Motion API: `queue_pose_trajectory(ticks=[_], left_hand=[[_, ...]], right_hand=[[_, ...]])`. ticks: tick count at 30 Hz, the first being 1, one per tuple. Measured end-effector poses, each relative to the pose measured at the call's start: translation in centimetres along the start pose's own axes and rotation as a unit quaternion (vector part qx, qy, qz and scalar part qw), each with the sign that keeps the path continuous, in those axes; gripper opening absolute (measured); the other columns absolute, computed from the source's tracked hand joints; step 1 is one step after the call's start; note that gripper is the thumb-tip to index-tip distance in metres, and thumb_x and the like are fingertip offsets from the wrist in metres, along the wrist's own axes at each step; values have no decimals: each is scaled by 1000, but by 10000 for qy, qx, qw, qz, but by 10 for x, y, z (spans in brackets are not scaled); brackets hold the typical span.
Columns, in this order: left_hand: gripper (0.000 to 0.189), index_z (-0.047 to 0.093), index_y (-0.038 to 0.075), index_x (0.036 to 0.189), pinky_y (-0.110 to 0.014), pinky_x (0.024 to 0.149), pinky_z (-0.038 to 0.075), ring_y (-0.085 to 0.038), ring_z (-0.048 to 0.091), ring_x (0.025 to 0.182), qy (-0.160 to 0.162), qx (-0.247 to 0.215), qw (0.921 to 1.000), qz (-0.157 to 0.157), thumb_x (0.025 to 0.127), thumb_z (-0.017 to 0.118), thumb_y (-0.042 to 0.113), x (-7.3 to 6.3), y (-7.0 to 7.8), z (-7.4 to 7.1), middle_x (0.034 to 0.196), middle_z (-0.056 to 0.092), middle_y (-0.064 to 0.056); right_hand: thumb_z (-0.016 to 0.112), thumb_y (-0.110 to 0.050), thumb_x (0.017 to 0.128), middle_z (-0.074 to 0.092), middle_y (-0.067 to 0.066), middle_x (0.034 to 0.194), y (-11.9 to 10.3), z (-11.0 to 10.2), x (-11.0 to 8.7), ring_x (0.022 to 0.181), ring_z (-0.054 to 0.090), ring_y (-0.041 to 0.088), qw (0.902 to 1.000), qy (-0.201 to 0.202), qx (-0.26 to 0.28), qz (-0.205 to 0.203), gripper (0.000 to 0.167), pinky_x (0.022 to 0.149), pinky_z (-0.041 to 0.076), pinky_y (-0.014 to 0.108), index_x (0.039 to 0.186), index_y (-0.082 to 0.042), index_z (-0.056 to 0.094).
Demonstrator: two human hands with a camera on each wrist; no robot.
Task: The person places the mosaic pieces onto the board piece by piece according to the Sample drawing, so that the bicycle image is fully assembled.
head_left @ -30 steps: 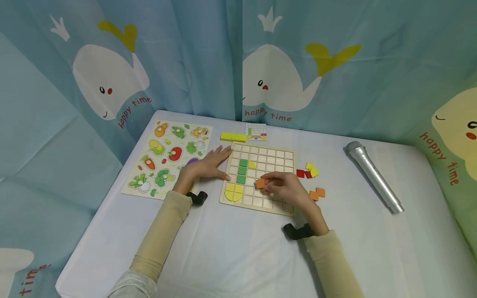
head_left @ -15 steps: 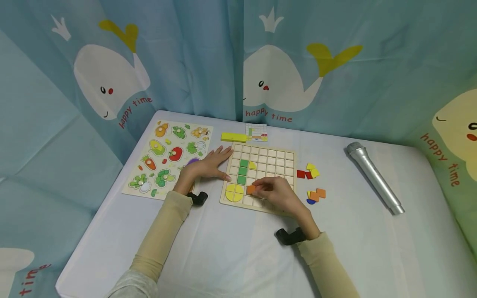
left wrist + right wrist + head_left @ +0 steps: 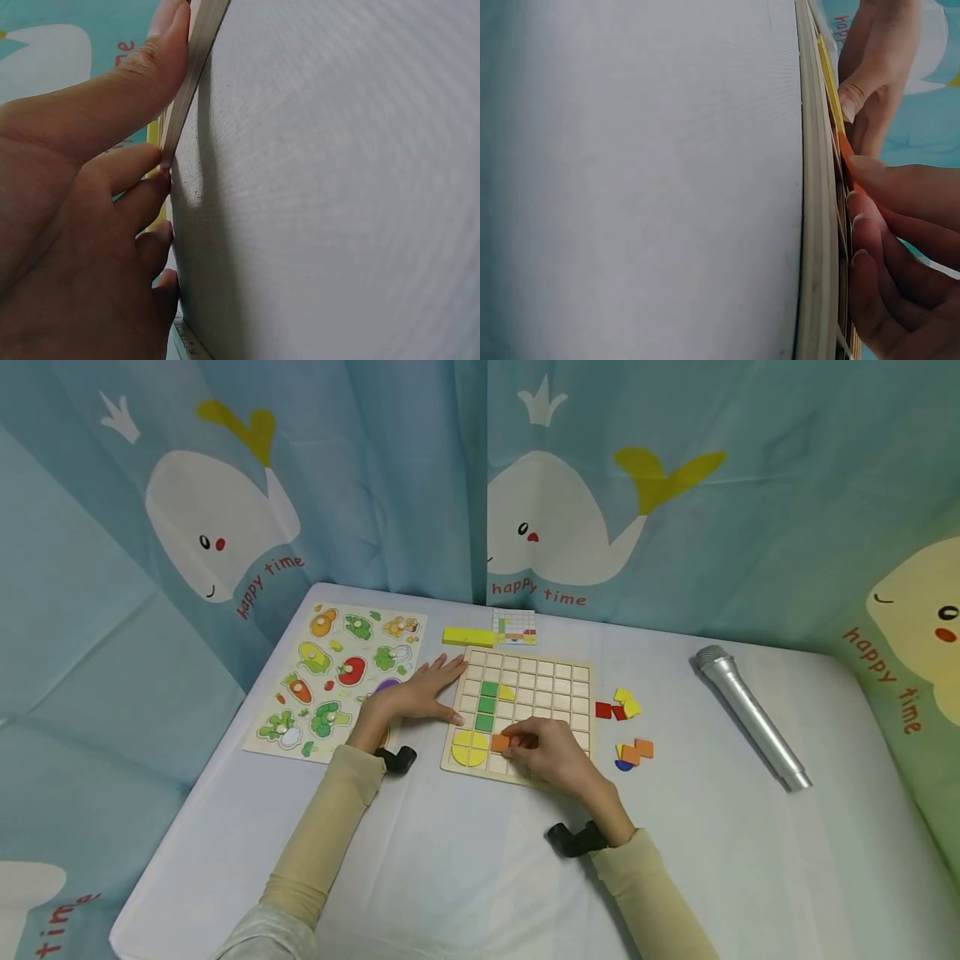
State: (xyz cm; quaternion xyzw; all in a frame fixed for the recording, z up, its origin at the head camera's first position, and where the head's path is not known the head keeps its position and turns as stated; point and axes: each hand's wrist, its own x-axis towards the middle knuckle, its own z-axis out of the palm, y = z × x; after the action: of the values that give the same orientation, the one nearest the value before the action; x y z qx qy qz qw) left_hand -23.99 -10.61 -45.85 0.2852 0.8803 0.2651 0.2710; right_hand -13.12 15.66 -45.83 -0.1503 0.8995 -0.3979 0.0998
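Observation:
A wooden grid board (image 3: 555,685) lies on the table. My left hand (image 3: 420,692) rests at its left edge with fingers spread; in the left wrist view the thumb lies along the board's edge (image 3: 196,64). Between thumb and fingers, my right hand (image 3: 553,752) pinches a square orange tile (image 3: 499,743) over a lower-left cell. That orange tile (image 3: 847,156) tilts at the board's surface in the right wrist view. Just left of it, yellow quarter pieces (image 3: 470,748) form a circle. Above are a column of green tiles (image 3: 487,704) and one yellow quarter piece (image 3: 507,693).
Right of the board lie loose red tiles (image 3: 603,710), yellow pieces (image 3: 631,707), orange tiles (image 3: 643,748) and a blue piece (image 3: 624,766). A vegetable puzzle (image 3: 330,681) is at left. Behind are a yellow block (image 3: 467,637) and pattern card (image 3: 516,625). A silver microphone (image 3: 753,718) lies far right.
My right hand has carried the orange tile left and toward me, to the cell beside the yellow circle. The blue piece at right has come into view. My left hand has stayed put.

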Motion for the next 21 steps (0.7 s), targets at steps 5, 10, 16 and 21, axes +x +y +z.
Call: queue_pose_trajectory(ticks=[5,10,16,21], left_hand=[[106,7,11,167,-47,130,-8,-28,-10,161,6,-50,10000,6,92,77,38,-1,1,-1,175,1,-6],[105,7,11,167,-47,130,-8,-28,-11,161,-22,-43,10000,47,92,76,39,2,1,1,175,0,-5],[106,6,12,167,-47,130,-8,-28,-11,161,-33,1,10000,56,92,76,39,4,-1,3,175,0,-5],[105,6,12,167,-47,130,-8,-28,-11,161,17,-9,10000,20,92,77,37,1,-1,2,175,0,-6]], right_hand=[[76,-9,92,73,-2,88,1,-6,-1,80,64,11,9998,-72,136,120,19,76,55,26,110,-6,78],[75,-9,94,75,-1,94,5,-15,-6,83,66,12,9997,-97,149,143,18,80,58,29,112,-7,77],[75,-8,93,75,2,100,14,-25,-16,86,66,16,9993,267,46,238,19,78,57,24,112,-7,76],[78,-6,90,74,5,99,22,-32,-27,83,66,17,9979,631,-149,61,18,74,56,24,108,-6,78]])
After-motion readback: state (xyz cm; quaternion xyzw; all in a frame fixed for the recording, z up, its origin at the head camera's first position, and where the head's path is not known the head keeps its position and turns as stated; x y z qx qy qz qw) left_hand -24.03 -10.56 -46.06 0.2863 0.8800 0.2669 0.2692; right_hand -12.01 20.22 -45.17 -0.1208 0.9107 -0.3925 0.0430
